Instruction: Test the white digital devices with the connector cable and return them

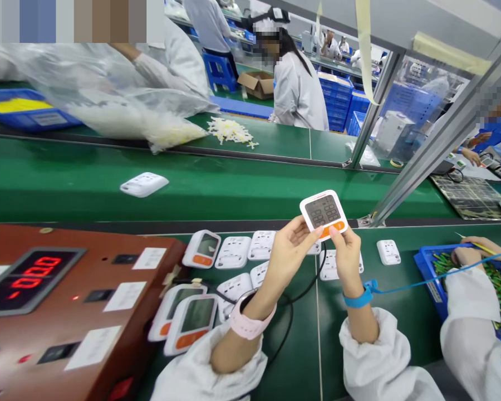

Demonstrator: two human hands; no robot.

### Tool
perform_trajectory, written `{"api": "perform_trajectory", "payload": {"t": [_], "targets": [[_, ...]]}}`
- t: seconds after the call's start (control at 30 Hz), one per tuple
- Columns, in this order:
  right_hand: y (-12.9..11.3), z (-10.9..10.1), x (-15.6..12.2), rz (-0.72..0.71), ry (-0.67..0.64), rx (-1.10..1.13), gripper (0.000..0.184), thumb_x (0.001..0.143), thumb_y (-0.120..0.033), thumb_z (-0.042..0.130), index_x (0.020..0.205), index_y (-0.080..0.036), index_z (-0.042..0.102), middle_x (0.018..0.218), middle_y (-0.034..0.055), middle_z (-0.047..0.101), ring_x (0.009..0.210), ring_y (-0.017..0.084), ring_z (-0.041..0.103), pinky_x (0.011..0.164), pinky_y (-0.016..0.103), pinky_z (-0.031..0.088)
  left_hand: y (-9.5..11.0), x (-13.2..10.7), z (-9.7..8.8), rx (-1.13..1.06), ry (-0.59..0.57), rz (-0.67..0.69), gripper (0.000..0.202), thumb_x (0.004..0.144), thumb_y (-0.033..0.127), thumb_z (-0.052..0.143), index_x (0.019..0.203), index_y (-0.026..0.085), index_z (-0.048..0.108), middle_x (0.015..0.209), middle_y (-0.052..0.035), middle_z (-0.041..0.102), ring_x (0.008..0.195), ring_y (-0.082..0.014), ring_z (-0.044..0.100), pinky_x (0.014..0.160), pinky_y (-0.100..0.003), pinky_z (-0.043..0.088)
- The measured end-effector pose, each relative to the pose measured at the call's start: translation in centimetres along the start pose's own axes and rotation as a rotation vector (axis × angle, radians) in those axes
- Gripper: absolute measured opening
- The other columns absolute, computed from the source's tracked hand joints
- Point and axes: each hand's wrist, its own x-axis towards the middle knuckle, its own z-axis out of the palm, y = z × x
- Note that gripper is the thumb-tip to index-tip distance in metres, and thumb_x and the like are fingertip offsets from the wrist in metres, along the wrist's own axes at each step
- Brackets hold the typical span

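Observation:
Both my hands hold up a small white digital display device (323, 214) with a grey LCD and orange buttons; its screen shows digit segments. My left hand (290, 248) grips its lower left side, and my right hand (345, 250) pinches the lower right, thumb at the orange buttons. Below them, several similar white devices lie back side up, one of them (232, 252) at the left. Others show blank screens, such as the device (192, 323) by my left forearm. A black cable (291, 323) passes under my hands. My right wrist wears a blue strap (359, 298).
At left stands a brown test box (121, 351) with a red digital readout (33, 277). One white device (144, 184) lies on the green conveyor (79, 167). At right, a co-worker's hands reach into a blue tray (432, 284) of green parts. A metal post (426, 150) slants up nearby.

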Motion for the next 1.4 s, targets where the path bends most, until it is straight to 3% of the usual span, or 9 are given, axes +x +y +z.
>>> {"api": "perform_trajectory", "payload": {"t": [0.33, 0.53, 0.63, 0.8, 0.97, 1.03, 1.17, 1.27, 1.4], "targets": [[0.0, -0.4, 0.1, 0.056, 0.022, -0.019, 0.035, 0.083, -0.043, 0.057, 0.094, -0.012, 0.07, 0.09, 0.007, 0.07, 0.084, 0.018, 0.064, 0.079, 0.03, 0.052, -0.2, 0.2, -0.2, 0.0, -0.03, -0.047, 0.046, 0.068, 0.038, 0.079, 0.102, 0.012, 0.064, 0.103, -0.0117, 0.069, 0.095, -0.022, 0.066, 0.09, -0.034, 0.053], [-0.8, -0.2, -0.4, -0.289, 0.029, -0.389, 0.02, 0.078, -0.028, 0.066, 0.093, -0.015, 0.071, 0.086, 0.0043, 0.06, 0.083, 0.014, 0.057, 0.079, 0.028, 0.049, -0.7, 0.2, -0.3, -0.076, 0.012, 0.042, 0.068, 0.07, 0.036, 0.076, 0.128, 0.016, 0.048, 0.127, -0.0135, 0.057, 0.117, -0.0221, 0.057, 0.1, -0.031, 0.047], [-1.0, 0.2, -0.8, -0.367, -0.134, -0.466, 0.044, 0.073, -0.018, 0.064, 0.117, -0.022, 0.066, 0.099, 0.0055, 0.056, 0.092, 0.016, 0.057, 0.084, 0.03, 0.051, -0.9, 0.2, -0.1, -0.119, 0.068, -0.026, 0.085, 0.07, 0.035, 0.076, 0.14, 0.017, 0.031, 0.132, -0.0158, 0.053, 0.121, -0.0227, 0.054, 0.097, -0.031, 0.049], [-0.5, -0.1, -1.2, -0.314, -0.349, -0.545, 0.059, 0.082, -0.009, 0.047, 0.139, -0.023, 0.048, 0.131, 0.0108, 0.053, 0.116, 0.019, 0.055, 0.097, 0.034, 0.048, -1.4, 0.1, 0.4, 0.01, 0.114, 0.001, 0.07, 0.075, 0.033, 0.072, 0.133, 0.017, 0.037, 0.126, -0.014, 0.057, 0.112, -0.0198, 0.058, 0.096, -0.032, 0.048], [1.7, -3.4, -1.6, -0.156, -0.141, -0.544, 0.049, 0.085, -0.013, 0.045, 0.133, -0.016, 0.053, 0.098, 0.0079, 0.068, 0.085, 0.015, 0.065, 0.082, 0.029, 0.053, -2.8, 0.2, 0.6, 0.169, 0.132, 0.117, 0.065, 0.072, 0.033, 0.075, 0.126, 0.018, 0.042, 0.125, -0.0116, 0.058, 0.113, -0.0173, 0.057, 0.097, -0.029, 0.046], [3.1, -5.6, -1.7, -0.015, -0.018, -0.416, 0.054, 0.082, -0.02, 0.054, 0.135, -0.015, 0.048, 0.091, 0.0064, 0.069, 0.08, 0.015, 0.065, 0.081, 0.03, 0.053, -3.3, 1.3, 0.2, 0.117, 0.156, 0.049, 0.057, 0.076, 0.039, 0.07, 0.123, 0.016, 0.046, 0.127, -0.013, 0.057, 0.113, -0.0188, 0.058, 0.09, -0.027, 0.051], [6.4, -9.1, -1.9, 0.232, 0.172, 0.024, 0.052, 0.072, -0.036, 0.071, 0.116, -0.013, 0.053, 0.089, 0.008, 0.07, 0.081, 0.018, 0.069, 0.08, 0.031, 0.055, -4.9, 6.0, -0.7, 0.163, 0.089, -0.314, 0.043, 0.085, 0.042, 0.061, 0.114, 0.01, 0.057, 0.114, -0.0158, 0.064, 0.091, -0.0211, 0.066, 0.065, -0.028, 0.056], [8.9, -9.7, -2.3, 0.314, 0.31, 0.171, 0.055, 0.065, -0.041, 0.077, 0.108, -0.012, 0.057, 0.094, 0.0107, 0.07, 0.08, 0.018, 0.069, 0.08, 0.03, 0.055, -6.5, 10.6, -1.3, 0.316, 0.113, -0.376, 0.032, 0.084, 0.029, 0.064, 0.106, 0.005, 0.06, 0.102, -0.0165, 0.065, 0.082, -0.019, 0.066, 0.068, -0.032, 0.057], [10.1, -8.5, -3.0, 0.308, 0.283, 0.235, 0.056, 0.065, -0.041, 0.077, 0.109, -0.011, 0.061, 0.096, 0.0113, 0.07, 0.086, 0.019, 0.069, 0.082, 0.031, 0.056, -7.4, 15.7, -2.2, 0.558, 0.206, -0.366, 0.028, 0.089, 0.028, 0.058, 0.109, 0.008, 0.058, 0.105, -0.0106, 0.062, 0.092, -0.0168, 0.062, 0.081, -0.034, 0.054]]}}
